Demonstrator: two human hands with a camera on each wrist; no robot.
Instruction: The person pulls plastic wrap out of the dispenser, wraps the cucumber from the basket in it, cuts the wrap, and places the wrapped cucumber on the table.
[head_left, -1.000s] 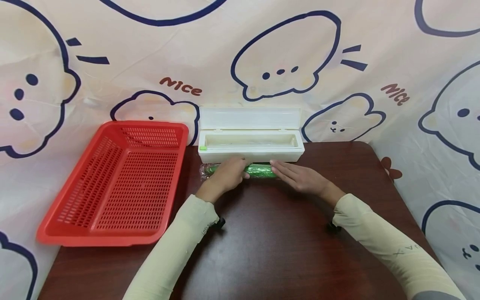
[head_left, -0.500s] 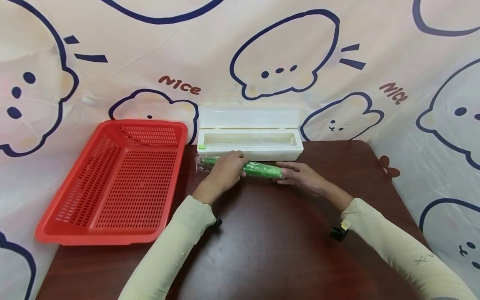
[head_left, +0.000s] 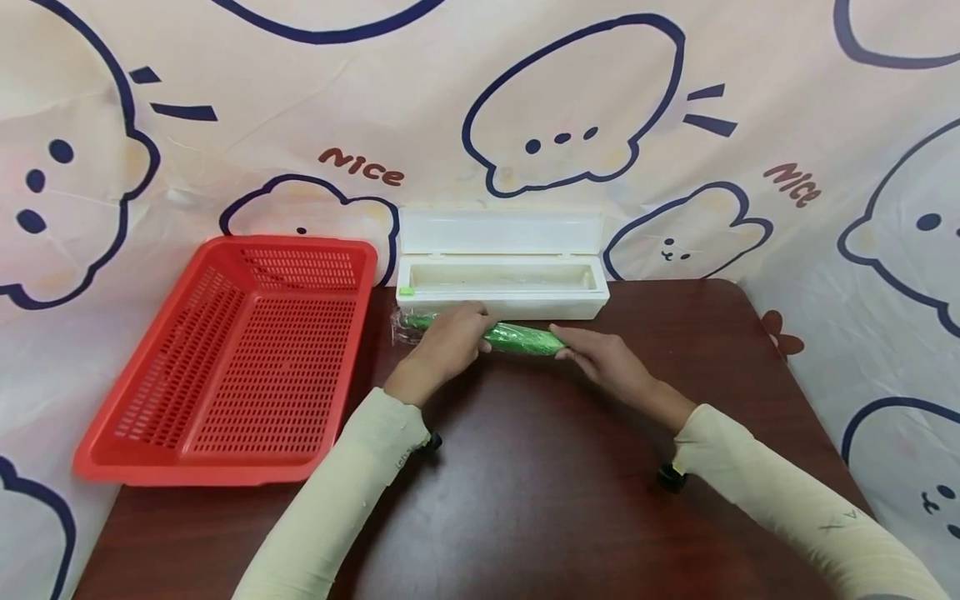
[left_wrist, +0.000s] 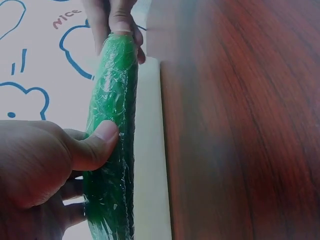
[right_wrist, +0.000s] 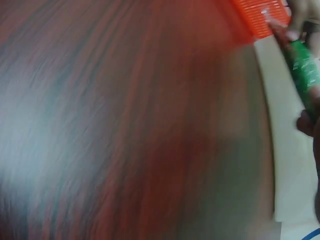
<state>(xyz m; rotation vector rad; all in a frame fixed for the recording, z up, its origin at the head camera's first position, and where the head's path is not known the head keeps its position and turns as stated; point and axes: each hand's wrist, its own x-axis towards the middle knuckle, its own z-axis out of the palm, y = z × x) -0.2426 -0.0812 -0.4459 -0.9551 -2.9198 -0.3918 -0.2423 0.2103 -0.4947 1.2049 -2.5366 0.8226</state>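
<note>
A green cucumber [head_left: 522, 338] in clear plastic wrap is held just in front of the long white box, tilted a little with its right end nearer me. My left hand [head_left: 450, 340] grips its middle; in the left wrist view the thumb of that hand [left_wrist: 40, 162] lies across the wrapped cucumber [left_wrist: 111, 85], fingers behind. At the right end, my right hand [head_left: 609, 360] pinches the cucumber's tip between thumb and fingers. Loose, crinkled film [head_left: 403, 325] sticks out past the left end. The right wrist view catches only the edge of the right hand [right_wrist: 316, 117].
Behind the cucumber, the white box [head_left: 502, 308], apparently a cling film dispenser, stands with its lid [head_left: 501, 232] raised against the patterned cloth [head_left: 420, 100]. A red slotted basket [head_left: 210, 475] sits at the left. Everything stands on a dark brown table [head_left: 525, 483].
The cucumber has risen off the table, its right end swinging toward me. My right hand has gone from lying flat against it to pinching its right tip; the left hand keeps its grip.
</note>
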